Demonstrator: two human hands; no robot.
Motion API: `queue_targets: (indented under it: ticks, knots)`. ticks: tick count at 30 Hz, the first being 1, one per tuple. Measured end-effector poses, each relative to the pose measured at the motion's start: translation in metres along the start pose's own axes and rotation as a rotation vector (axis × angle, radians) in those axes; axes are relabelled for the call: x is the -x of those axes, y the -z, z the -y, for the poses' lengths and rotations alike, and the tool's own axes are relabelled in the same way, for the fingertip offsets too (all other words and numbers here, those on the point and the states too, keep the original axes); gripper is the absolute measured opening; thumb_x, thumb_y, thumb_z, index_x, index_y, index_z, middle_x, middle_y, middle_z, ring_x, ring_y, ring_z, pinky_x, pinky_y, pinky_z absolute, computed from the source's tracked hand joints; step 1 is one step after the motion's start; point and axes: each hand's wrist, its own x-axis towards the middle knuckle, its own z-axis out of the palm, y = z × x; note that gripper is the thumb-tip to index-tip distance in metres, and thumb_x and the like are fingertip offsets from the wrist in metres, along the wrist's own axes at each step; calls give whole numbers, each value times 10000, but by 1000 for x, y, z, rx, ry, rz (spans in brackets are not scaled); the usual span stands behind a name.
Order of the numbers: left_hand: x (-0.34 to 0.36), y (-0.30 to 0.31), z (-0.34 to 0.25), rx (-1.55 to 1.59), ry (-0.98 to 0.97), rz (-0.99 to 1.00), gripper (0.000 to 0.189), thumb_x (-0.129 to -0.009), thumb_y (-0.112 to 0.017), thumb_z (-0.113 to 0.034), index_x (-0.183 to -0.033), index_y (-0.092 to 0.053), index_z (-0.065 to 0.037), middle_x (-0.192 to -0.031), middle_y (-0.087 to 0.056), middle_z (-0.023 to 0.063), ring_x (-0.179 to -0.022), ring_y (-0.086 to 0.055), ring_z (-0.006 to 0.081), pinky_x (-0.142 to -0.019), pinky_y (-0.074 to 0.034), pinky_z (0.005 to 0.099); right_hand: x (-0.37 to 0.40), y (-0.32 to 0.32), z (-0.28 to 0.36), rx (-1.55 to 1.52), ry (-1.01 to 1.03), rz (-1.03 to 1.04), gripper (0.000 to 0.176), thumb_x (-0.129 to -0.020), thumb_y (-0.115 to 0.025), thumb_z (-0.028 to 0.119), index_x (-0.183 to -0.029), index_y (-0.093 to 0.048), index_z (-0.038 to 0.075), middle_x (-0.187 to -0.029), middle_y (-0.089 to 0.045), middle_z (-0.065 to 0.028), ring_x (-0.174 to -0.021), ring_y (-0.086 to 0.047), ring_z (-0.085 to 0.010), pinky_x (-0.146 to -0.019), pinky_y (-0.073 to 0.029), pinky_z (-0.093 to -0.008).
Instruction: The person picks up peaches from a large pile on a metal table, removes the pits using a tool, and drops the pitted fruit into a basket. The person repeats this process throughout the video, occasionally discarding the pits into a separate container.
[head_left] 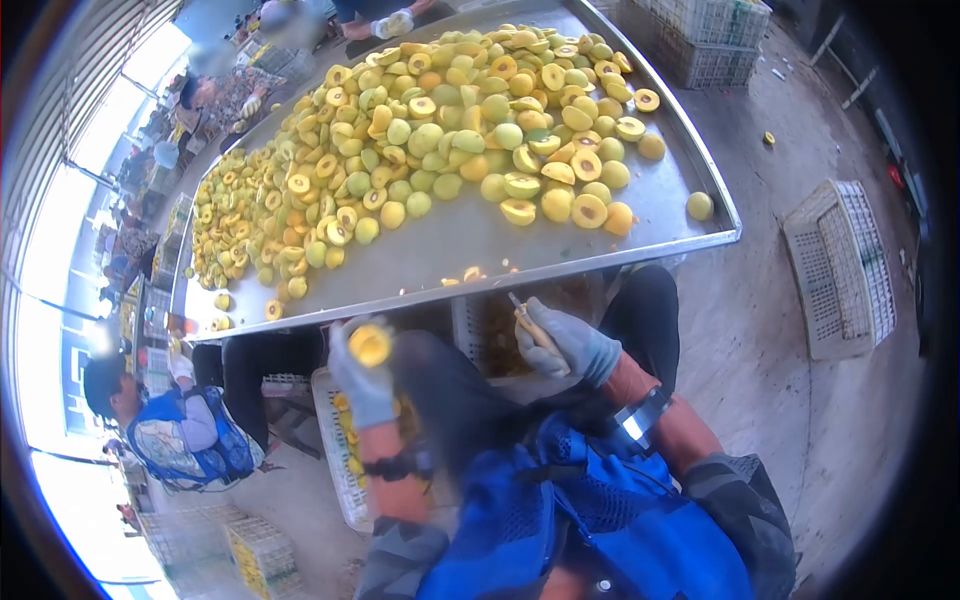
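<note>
My left hand point(362, 378), in a grey glove, grips a yellow fruit half point(370, 345) with its cut face up, just below the front edge of the metal table point(470, 245). My right hand point(562, 345), also gloved, is closed around a small coring tool point(528, 322) with a pale handle, its tip pointing up toward the table edge. The two hands are apart, over my lap. A heap of halved and whole yellow-green fruit point(440, 130) covers the far part of the table.
A white plastic crate point(840, 265) lies on the concrete floor at the right. More crates point(705, 35) stand at the top right. A crate holding yellow pieces point(340, 450) sits by my left knee. A person in a blue vest point(175, 425) sits at the left.
</note>
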Motion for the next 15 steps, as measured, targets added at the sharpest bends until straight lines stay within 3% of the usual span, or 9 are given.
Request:
queue_targets:
  ticks: [2, 3, 4, 5, 6, 8, 11, 13, 15]
  knots:
    - [-7, 69, -8, -179, -93, -139, 399, -1044, -543, -339, -1086, -685, 32, -1025, -706, 140, -903, -701, 259, -784, -588, 395, -7, 2, -3, -37, -24, -31, 586, -1066, -332, 624, -904, -530, 97, -592, -450, 2, -394, -361, -76, -351, -312, -232]
    - [1, 94, -17, -539, -230, -156, 386, -1037, -569, -320, -1075, -708, 38, -979, -709, 113, -849, -679, 194, -751, -573, 357, -9, 3, -5, -69, -60, -41, 584, -1060, -351, 632, -903, -534, 100, -604, -452, 10, -404, -359, -73, -365, -320, -230]
    - [-36, 181, 6, -855, -271, -174, 350, -1018, -593, -290, -1058, -734, 28, -939, -713, 89, -800, -655, 152, -718, -559, 322, -10, 5, -5, -99, -97, -52, 582, -1053, -370, 639, -902, -539, 103, -617, -455, 19, -414, -357, -71, -379, -328, -228]
    - [-37, 213, 8, -1205, -262, -218, 351, -1009, -562, -245, -979, -735, 58, -901, -754, 157, -838, -699, 214, -796, -551, 362, -11, 5, -4, -59, -118, -73, 568, -1045, -405, 637, -927, -554, 101, -642, -471, 18, -419, -358, -69, -389, -340, -231]
    - [-32, 216, 5, -1212, -273, -244, 329, -1003, -562, -228, -996, -734, 52, -930, -755, 163, -853, -703, 215, -799, -553, 362, -11, 7, -6, -59, -102, -71, 563, -1046, -410, 631, -934, -558, 100, -644, -472, 17, -423, -362, -70, -391, -342, -232]
    - [-23, 206, 0, -1229, -292, -301, 292, -991, -563, -194, -1028, -734, 40, -990, -758, 173, -883, -710, 215, -806, -556, 362, -16, 12, -12, -62, -74, -66, 554, -1049, -420, 621, -948, -567, 96, -649, -476, 16, -431, -369, -71, -395, -347, -234]
    - [-40, 143, 13, -972, -388, 35, 264, -988, -572, -182, -1070, -731, 13, -1055, -745, 180, -940, -717, 253, -825, -561, 362, -20, 16, -10, -42, -88, -148, 551, -1047, -448, 605, -977, -584, 76, -666, -497, 11, -441, -391, -77, -408, -358, -234]
    - [-33, 35, 3, -739, -98, 156, 321, -975, -636, -196, -1210, -694, 16, -1103, -720, 99, -959, -710, 179, -760, -575, 301, -18, 15, -7, -19, -50, -189, 541, -1052, -453, 587, -980, -590, 68, -676, -514, 6, -444, -414, -83, -409, -362, -237]
    - [-75, -7, 54, -1054, -530, 422, 342, -982, -637, -228, -1213, -685, 20, -1038, -719, 93, -930, -708, 177, -738, -570, 294, -14, 15, -2, 7, 13, -213, 529, -1060, -454, 565, -978, -599, 63, -687, -537, -1, -447, -445, -90, -409, -365, -239]
